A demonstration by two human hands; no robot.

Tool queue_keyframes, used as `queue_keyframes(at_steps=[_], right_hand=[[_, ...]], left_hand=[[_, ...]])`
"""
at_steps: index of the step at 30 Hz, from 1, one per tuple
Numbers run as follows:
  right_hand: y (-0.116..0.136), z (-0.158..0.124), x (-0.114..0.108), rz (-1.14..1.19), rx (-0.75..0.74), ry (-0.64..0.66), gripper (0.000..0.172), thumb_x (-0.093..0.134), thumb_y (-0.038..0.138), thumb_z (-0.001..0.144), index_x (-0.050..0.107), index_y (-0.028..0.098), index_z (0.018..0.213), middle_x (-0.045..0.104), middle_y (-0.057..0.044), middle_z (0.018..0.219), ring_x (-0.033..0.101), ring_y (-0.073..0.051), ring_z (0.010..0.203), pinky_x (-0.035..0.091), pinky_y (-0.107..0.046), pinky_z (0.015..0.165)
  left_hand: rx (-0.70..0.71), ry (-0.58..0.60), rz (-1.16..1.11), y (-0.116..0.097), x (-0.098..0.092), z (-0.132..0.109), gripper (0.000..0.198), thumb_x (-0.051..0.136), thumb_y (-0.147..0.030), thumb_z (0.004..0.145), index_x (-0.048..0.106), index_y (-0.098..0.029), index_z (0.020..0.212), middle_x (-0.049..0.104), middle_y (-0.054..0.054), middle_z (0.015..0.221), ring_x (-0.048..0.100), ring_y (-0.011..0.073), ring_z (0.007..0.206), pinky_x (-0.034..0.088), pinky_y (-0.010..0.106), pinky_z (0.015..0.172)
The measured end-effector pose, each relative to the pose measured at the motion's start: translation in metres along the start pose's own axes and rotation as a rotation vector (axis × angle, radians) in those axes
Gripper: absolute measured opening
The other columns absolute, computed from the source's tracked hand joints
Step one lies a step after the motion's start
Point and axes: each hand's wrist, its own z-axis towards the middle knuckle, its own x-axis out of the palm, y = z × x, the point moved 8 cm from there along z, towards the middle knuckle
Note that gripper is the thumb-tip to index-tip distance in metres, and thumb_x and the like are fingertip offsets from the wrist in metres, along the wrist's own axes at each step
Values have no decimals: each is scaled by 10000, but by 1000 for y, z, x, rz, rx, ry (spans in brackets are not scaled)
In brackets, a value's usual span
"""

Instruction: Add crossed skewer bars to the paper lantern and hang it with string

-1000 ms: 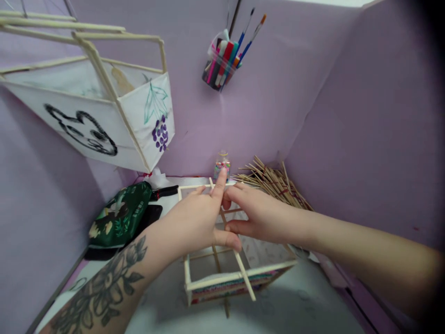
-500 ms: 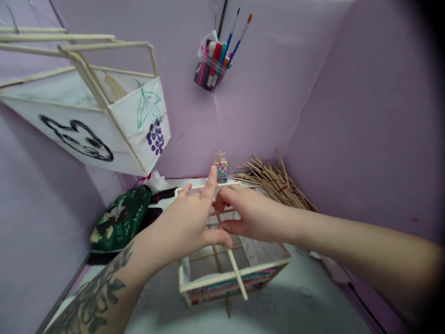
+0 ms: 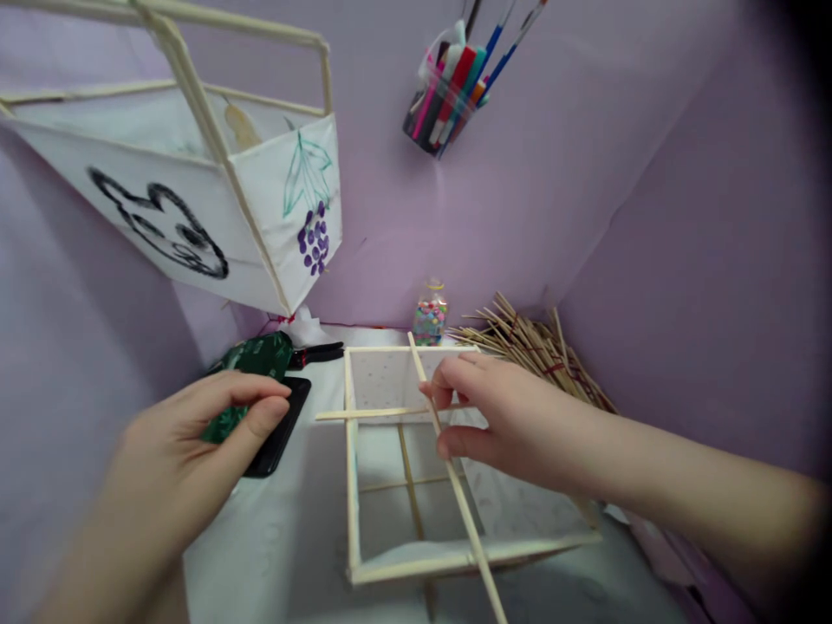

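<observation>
A box-like wooden frame (image 3: 353,503) with pale panels stands before me. One thin wooden stick (image 3: 464,511) runs lengthwise over its top, past the near and far edges. A second wooden stick (image 3: 373,414) lies crosswise over the frame and meets the first near my right hand (image 3: 481,399). The thumb and fingers of that hand close on the lengthwise stick close to the crossing. My left hand (image 3: 195,442) is off to the left, apart from the frame, its thumb and forefinger tips together with nothing visible between them. Behind it lies a black phone-like slab (image 3: 282,433).
A painted white lantern-like box (image 3: 175,217) hangs at upper left. A cup of markers and brushes (image 3: 448,95) is on the wall. Behind the frame stand a jar of coloured bits (image 3: 431,316) and bundled sticks (image 3: 539,347). Black-handled pliers (image 3: 318,354) lie beside a green pouch (image 3: 263,354).
My left hand has moved from above the frame to the left, its fingers coming together. My right hand stays at the stick crossing. The view has shifted, uncovering the crosswise stick.
</observation>
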Motion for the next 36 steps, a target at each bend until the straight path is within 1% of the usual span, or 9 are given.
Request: queue_keyframes(at_steps=[4,8,15,22,26,28,31,34,36], right_hand=[[-1,-1,2,-27,34,24,226,717,236,750,524,221,866,584,-43,956,572,-230,920,438,-352,779],[-2,-2,3,-33,48,35,213,708,231,758,523,223,864,592,-36,949,591,-235,931,444,-345,767],[-1,-1,1,-61,25,30,198,705,249,761,546,225,877,611,-38,912,613,-238,916,447,-312,717],[0,0,-2,-80,28,18,190,712,266,752,576,230,879,629,-42,903,610,-220,847,426,-284,666],[1,0,-2,-84,-5,29,202,718,277,752,562,231,872,628,-19,909,583,-202,845,411,-281,673],[2,0,-2,-86,-22,35,214,721,291,753,554,228,871,631,-13,910,571,-195,841,405,-280,674],[2,0,-3,-97,-15,49,204,713,284,761,550,221,866,634,-18,916,564,-191,836,401,-278,671],[2,0,-3,-115,-17,55,185,700,280,768,555,221,867,633,-19,901,563,-189,816,397,-277,657],[3,0,-4,-114,-33,54,198,707,298,762,558,220,865,631,-19,897,563,-189,817,395,-276,655]], left_hand=[[258,233,39,-12,22,9,182,570,-454,841,653,-307,773,683,-79,785,627,91,663,458,145,578],[302,253,55,-9,27,11,187,550,-466,855,657,-318,813,686,-69,799,638,101,674,460,149,554],[288,255,30,0,28,5,206,542,-479,852,679,-324,856,701,-46,837,642,144,707,454,195,589],[266,305,-21,-12,31,8,208,563,-475,836,672,-305,788,685,-42,777,622,127,656,436,170,536],[245,353,-36,-18,37,9,232,549,-464,844,663,-278,765,674,-29,749,605,127,646,445,170,562],[234,372,-43,-18,38,8,270,528,-471,847,652,-262,729,660,-18,714,588,128,613,426,172,515],[197,422,-23,-12,42,6,305,518,-486,836,624,-243,683,631,-9,658,548,126,543,384,182,452],[162,497,17,-4,47,4,303,522,-491,826,616,-241,682,624,-4,653,529,129,521,378,195,460],[147,500,33,-1,47,5,323,511,-512,821,619,-243,678,627,5,659,530,139,526,384,207,471]])
